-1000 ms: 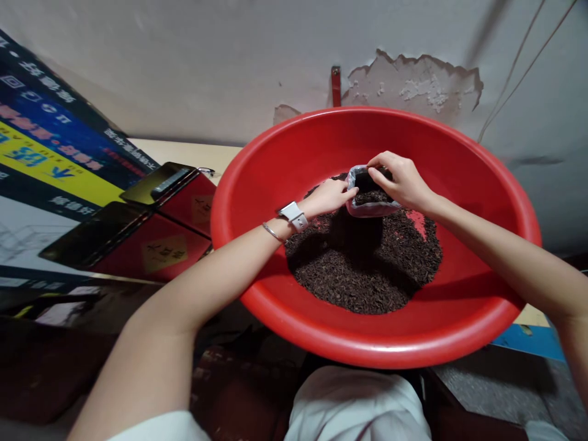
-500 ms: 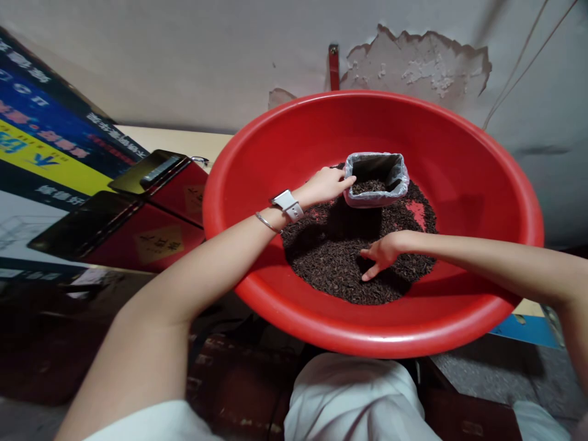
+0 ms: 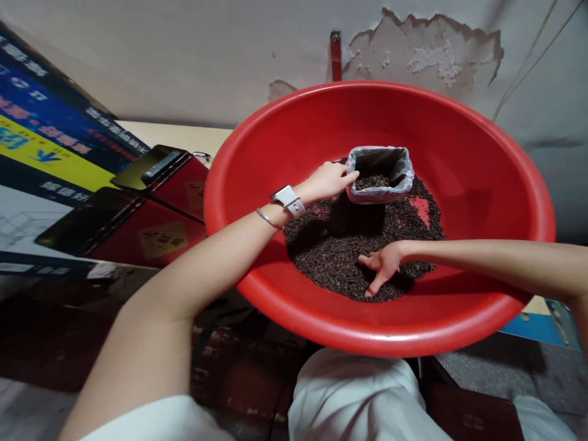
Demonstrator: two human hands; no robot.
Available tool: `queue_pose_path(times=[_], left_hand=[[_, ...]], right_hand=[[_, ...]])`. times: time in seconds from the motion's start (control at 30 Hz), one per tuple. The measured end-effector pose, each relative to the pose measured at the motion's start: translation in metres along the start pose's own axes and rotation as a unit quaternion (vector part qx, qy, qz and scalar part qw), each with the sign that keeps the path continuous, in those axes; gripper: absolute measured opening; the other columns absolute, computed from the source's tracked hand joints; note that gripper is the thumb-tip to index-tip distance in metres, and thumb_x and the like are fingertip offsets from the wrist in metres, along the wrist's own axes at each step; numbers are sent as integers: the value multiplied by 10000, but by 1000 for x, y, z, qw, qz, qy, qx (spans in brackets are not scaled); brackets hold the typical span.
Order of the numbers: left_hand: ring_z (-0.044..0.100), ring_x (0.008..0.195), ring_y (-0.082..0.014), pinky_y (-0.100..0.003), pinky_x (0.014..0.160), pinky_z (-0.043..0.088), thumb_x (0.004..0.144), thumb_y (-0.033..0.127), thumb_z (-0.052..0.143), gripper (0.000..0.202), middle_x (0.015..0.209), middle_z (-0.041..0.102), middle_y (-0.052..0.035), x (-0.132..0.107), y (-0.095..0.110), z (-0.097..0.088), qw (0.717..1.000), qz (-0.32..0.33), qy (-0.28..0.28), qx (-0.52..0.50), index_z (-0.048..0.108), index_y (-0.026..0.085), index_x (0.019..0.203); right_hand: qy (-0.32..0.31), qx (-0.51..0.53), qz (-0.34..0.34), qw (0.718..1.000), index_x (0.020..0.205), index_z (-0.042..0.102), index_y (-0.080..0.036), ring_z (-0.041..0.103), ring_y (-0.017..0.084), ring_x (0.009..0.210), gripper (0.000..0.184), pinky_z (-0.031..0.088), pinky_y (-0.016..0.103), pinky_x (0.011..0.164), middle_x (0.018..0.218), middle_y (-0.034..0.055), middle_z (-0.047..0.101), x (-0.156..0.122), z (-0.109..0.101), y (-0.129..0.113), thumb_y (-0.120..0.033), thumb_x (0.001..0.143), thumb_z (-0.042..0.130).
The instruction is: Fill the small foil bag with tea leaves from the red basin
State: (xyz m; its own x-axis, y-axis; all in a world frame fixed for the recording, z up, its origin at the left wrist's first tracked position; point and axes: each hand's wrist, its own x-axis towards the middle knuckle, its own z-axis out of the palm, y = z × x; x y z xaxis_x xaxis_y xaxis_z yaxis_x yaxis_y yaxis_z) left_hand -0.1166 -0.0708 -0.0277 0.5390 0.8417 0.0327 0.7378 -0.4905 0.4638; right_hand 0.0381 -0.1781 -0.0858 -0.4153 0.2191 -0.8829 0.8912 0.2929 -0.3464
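A big red plastic basin [image 3: 294, 128] holds a heap of dark loose tea leaves [image 3: 340, 251]. A small open bag [image 3: 377, 174] with a clear liner stands upright in the heap, partly filled with the same leaves. My left hand [image 3: 328, 181], with a white watch and a thin bangle on the wrist, pinches the bag's left rim. My right hand [image 3: 382, 266] lies in the leaves near the basin's front, fingers spread and dug into the heap.
Red boxes with dark lids [image 3: 138, 208] sit left of the basin. A blue and yellow printed carton [image 3: 41, 147] lies behind them. The wall [image 3: 184, 55] behind has peeling plaster. My white-clothed knees [image 3: 358, 398] are under the basin.
My right hand left the bag's mouth and dropped to the leaves at the front of the basin, fingers spreading into the heap. My left hand stayed on the bag's rim.
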Motion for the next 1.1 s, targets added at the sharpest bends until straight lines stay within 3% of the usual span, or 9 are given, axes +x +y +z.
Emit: queue_pose_path(times=[0.23,0.4,0.53,0.63,0.73,0.8,1.1], left_hand=[[560,701,-166,-276,693,377,975,359,408,372,787,668,-72,0,2,0,1000,1,-7,24,667,133,831],[554,677,-160,-276,686,376,974,354,418,366,765,664,-67,-1,3,-1,1000,-1,-8,9,671,133,827],[548,677,-164,-281,693,379,970,358,431,366,740,653,-62,-2,3,-1,1000,-3,-5,-1,672,136,807],[546,678,-163,-282,692,376,970,352,439,358,725,644,-58,0,1,0,1000,-3,-4,-8,667,143,792],[545,678,-162,-284,687,373,970,351,443,355,732,647,-60,1,0,1,1000,-2,0,-7,668,144,791],[545,671,-162,-288,684,375,973,353,437,363,735,650,-64,1,0,1,1000,-3,0,0,672,139,798],[544,674,-158,-275,657,369,980,362,415,371,762,655,-67,-2,3,0,1000,-3,-8,27,661,127,833]], right_hand=[[52,5,-61,997,1547,235,-62,446,333,1367,1056,446,376,1066,1531,205,387,7,-1,2,-455,717,755],[94,18,-83,992,1513,299,-18,437,292,1381,923,373,326,1125,1531,205,387,4,-5,-7,-369,773,725],[122,-30,-99,987,1490,339,-68,520,317,1299,884,422,367,1069,1456,230,461,1,7,-18,-610,840,595],[211,-55,-79,973,1431,407,-117,584,355,1199,784,458,437,996,1379,250,499,6,27,-23,-686,893,439],[292,-80,-75,950,1330,499,-171,644,352,1070,636,499,443,886,1263,207,567,14,44,-24,-651,925,399],[312,-94,-79,942,1264,543,-192,668,328,1003,545,513,410,821,1208,177,599,18,49,-23,-608,945,392],[312,-128,-109,935,1053,631,-205,692,284,910,322,443,317,706,1032,119,709,19,38,-18,-419,970,406]])
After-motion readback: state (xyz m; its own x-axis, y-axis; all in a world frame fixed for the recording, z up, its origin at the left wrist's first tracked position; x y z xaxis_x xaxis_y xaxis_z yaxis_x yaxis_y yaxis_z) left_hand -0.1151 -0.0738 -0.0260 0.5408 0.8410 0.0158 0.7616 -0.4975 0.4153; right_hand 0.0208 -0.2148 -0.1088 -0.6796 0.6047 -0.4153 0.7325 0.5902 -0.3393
